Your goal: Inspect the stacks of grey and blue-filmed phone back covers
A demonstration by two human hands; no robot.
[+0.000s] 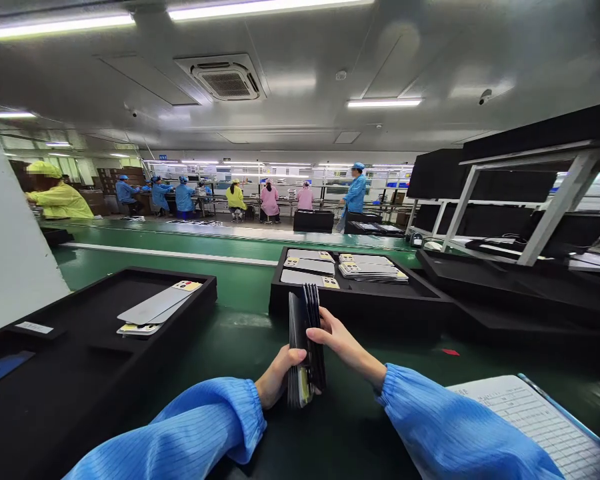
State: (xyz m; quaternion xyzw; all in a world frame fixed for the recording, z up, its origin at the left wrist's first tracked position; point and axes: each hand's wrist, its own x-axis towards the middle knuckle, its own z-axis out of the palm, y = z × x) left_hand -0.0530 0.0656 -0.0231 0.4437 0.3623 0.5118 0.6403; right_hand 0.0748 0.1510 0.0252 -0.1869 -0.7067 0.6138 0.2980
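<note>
In front of me, above the green table, a fanned stack of thin phone back covers (300,340) stands on edge between my two hands. My left hand (280,373) is closed around its lower left side, thumb across the covers. On the upper right side, my right hand (333,333) grips the covers with thumb and fingers; part of its fingers is hidden behind them. Just beyond, a black foam tray (370,300) holds piles of pale phone covers (373,267) with yellow camera corners. Several more pale covers (157,307) lie in the left black tray (170,347).
A written sheet on a clipboard (535,413) lies at right, partly under my sleeve. A small red scrap (451,352) is on the table (245,327). More black trays (520,293) stand at right beside a white metal rack (555,207). Co-workers sit and stand farther back.
</note>
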